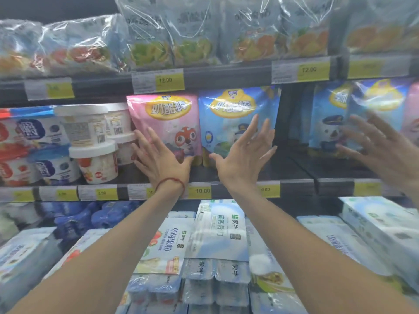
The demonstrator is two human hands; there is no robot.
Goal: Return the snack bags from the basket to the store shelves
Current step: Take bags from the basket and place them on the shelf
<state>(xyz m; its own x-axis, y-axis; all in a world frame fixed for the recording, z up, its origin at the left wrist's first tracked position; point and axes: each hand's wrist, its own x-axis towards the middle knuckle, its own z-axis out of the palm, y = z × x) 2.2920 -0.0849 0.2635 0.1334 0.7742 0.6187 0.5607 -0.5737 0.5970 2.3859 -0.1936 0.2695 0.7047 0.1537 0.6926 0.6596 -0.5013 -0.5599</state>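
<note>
Dark metal store shelving (226,78) fills the view in three tiers. On the lowest tier lie white and pale-blue shrink-wrapped milk multipacks (217,234). Clear-wrapped bags printed with fruit (195,30) line the top tier.

On the middle tier stand stacked white plastic yoghurt tubs (90,128) and, just beside them, the task's goods: a pink foil snack bag with a cartoon fox (165,123) and a blue foil snack bag with a capped cartoon figure (229,123), upright and side by side. More blue bags (326,123) stand further right. The basket is not in view.

Both hands are apart and grip nothing. The left hand (161,159) lies flat, fingers straight, on the pink bag's lower left, its fingertips close to the tubs. The right hand (244,157) is splayed before the blue bag; contact cannot be told. A third, blurred hand (381,150) shows at the right edge.

Yellow price tags (201,190) line the rails, and a red string bracelet (172,181) circles the left wrist.

The pouches look soft and top-heavy. Once unsupported, either could slump forward over the shelf lip. A sideways nudge from the left fingers might topple the stacked tubs.
</note>
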